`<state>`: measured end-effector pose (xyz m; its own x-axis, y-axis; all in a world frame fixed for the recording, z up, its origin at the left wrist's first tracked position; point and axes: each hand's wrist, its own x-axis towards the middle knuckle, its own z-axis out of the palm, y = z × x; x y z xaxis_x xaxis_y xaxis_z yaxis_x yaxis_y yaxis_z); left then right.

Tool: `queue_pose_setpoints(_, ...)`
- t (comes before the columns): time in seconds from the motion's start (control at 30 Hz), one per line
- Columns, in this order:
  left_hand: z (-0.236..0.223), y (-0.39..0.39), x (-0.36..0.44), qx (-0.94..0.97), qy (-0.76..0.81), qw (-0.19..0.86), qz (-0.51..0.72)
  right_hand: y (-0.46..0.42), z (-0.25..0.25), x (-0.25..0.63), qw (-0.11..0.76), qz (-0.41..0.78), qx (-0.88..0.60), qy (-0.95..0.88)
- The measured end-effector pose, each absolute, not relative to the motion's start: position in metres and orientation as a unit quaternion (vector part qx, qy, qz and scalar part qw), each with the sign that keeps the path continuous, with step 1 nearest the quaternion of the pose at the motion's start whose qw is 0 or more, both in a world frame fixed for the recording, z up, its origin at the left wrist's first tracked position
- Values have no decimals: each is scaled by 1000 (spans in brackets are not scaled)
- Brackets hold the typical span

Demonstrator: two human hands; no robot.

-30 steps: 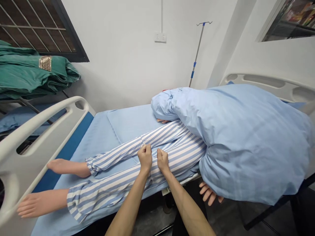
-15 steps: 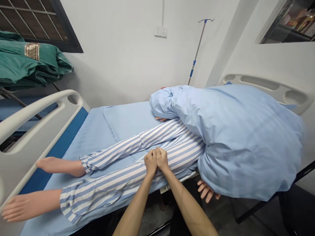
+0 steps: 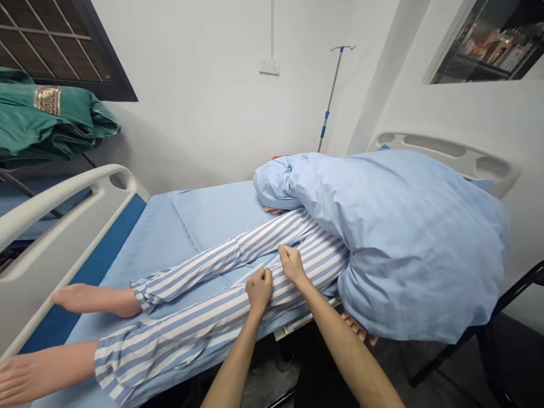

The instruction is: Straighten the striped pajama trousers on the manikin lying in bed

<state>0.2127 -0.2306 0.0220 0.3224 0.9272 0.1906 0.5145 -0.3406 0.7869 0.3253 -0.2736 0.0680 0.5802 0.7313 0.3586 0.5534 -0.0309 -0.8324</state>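
Observation:
A mannequin in blue-and-white striped trousers [image 3: 212, 309] lies on a hospital bed [image 3: 182, 226], its upper body hidden under a heaped light blue duvet [image 3: 395, 238]. Both of my hands rest as fists on the nearer striped leg. My left hand [image 3: 258, 288] sits on the thigh near the knee, fingers curled, seemingly empty. A little higher up the thigh, my right hand [image 3: 291, 263] is also closed with nothing seen in it. The mannequin's bare feet [image 3: 85, 297] point towards the footboard. One of its hands [image 3: 359, 334] hangs below the duvet at the near bed edge.
A white and blue footboard [image 3: 63, 226] stands at the left, a white headboard [image 3: 446, 156] at the right. An IV pole [image 3: 329, 105] leans by the wall. Green folded cloth [image 3: 51, 122] lies on a rack at the far left.
My fists were apart, came together on the thigh, and have now separated again: the right one has moved up the leg towards the duvet, the left one slightly down.

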Motion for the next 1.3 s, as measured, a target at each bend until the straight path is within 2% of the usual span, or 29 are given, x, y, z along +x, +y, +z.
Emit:
queue_pose_setpoints(0.2,11,-236,211,792,474,245,297,-273,20,320,400,37,-787,-468)
queue_pose_setpoints(0.4,11,-242,209,816,462,200,285,-276,23,320,394,15,-785,-479)
queue_pose_setpoints(0.63,46,-232,213,831,418,309,199,-275,24,319,453,27,-768,-452)
queue_pose_setpoints(0.9,94,-226,248,743,364,419,373,-276,23,326,592,68,-696,-401)
queue_pose_setpoints(1.03,68,-230,264,684,395,461,405,-277,21,326,631,84,-675,-374)
queue_pose_setpoints(1.17,26,-238,265,727,418,397,373,-279,19,326,635,97,-672,-368)
queue_pose_setpoints(1.3,14,-241,264,762,414,348,356,-280,19,327,626,90,-681,-369)
